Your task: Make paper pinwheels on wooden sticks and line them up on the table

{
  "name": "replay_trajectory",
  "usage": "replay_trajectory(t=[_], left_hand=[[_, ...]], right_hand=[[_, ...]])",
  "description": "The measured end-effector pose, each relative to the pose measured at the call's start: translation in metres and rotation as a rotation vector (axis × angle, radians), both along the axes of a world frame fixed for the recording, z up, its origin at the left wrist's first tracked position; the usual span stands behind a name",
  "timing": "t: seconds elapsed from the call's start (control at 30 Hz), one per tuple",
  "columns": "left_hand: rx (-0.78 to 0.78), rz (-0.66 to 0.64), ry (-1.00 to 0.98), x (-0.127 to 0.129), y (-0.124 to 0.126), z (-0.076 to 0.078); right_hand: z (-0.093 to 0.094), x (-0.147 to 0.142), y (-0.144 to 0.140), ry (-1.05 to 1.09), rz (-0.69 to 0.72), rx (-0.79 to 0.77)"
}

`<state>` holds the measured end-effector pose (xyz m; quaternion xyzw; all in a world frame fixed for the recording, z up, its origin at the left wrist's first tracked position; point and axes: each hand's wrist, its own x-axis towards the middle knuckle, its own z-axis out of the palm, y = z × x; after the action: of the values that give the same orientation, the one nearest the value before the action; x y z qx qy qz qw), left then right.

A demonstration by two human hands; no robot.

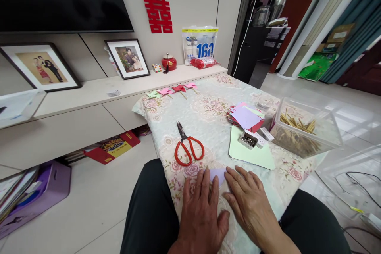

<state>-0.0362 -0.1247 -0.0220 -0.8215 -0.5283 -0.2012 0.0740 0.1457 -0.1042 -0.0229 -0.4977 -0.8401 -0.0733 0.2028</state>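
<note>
A small piece of lilac paper (pixel 218 175) lies on the flowered tablecloth near the front edge, partly covered by my fingers. My left hand (pixel 204 202) rests flat with its fingers stretched out, the tips at the paper's left side. From the right, my right hand (pixel 247 194) lies flat too, its fingertips touching the paper's right edge. Scissors with red-orange handles (pixel 189 149) lie just beyond my left hand, blades pointing away. Past my right hand is a stack of pale green paper (pixel 253 156), with an open box of metal pins or tacks (pixel 248 141) on top.
Lilac and other coloured sheets (pixel 245 116) are piled farther back. A clear plastic tub of thin sticks (pixel 306 135) stands at the right. Several paper pinwheels (pixel 178 89) lie at the far left edge, before a white cabinet (pixel 98 99) with framed photos (pixel 131 59).
</note>
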Motion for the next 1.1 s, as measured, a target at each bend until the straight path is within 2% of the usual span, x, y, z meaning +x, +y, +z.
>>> replay_trajectory(t=[0.17, 0.5, 0.73, 0.97, 1.1], left_hand=[[0.024, 0.004, -0.014, 0.0, 0.0, 0.0], [0.08, 0.018, -0.067, -0.002, -0.002, -0.004], [0.068, 0.022, -0.097, -0.002, -0.003, -0.008], [0.046, 0.028, -0.21, -0.003, -0.005, -0.01], [0.008, 0.049, -0.409, -0.008, -0.006, -0.012]], right_hand=[[0.004, -0.001, 0.002, 0.052, 0.004, 0.054], [0.024, -0.013, 0.026, -0.123, 0.371, 0.06], [0.029, -0.012, 0.043, -0.164, 0.527, 0.106], [0.027, -0.004, 0.05, -0.055, 0.57, 0.152], [0.03, -0.002, 0.05, 0.151, 0.481, 0.122]])
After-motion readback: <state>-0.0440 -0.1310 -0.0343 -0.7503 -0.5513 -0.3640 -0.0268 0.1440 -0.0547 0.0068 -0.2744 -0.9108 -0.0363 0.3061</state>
